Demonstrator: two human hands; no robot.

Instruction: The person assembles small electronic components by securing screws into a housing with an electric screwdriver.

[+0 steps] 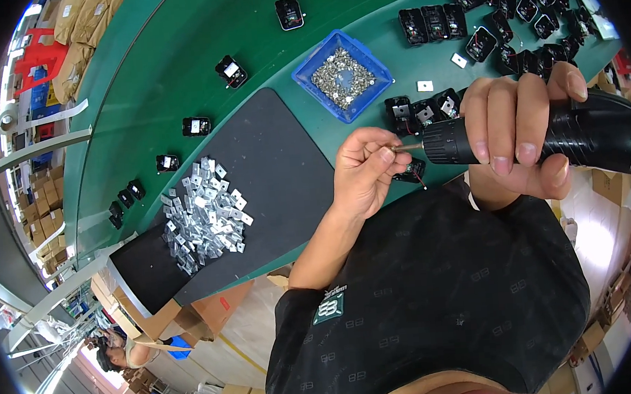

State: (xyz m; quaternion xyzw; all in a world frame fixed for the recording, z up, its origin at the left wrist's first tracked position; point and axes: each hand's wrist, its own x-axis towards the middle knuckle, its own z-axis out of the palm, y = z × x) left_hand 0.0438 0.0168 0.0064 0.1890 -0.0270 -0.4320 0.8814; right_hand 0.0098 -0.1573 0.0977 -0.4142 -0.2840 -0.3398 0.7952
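We note the green work table (175, 68) filling the upper view, with a dark mat (285, 177) lying across its near edge. On the mat sits a heap of small metal brackets (203, 216), well apart from both hands. Beyond the mat stands a blue tray of screws (341, 76), and to its right a cluster of black housings (515, 15) spreads along the table's far side; single housings lie scattered to the left. The right hand (519, 128) is wrapped fully around the black electric screwdriver (545, 135), fingers curled over the barrel, holding it level with its tip pointing left. The left hand (365, 171) meets that tip: thumb and forefinger are pressed together at the driver bit (405, 147), pinching something there too small for us to tell. Just below the bit, partly hidden by the left hand, lies one small black housing (414, 169) with a red wire.
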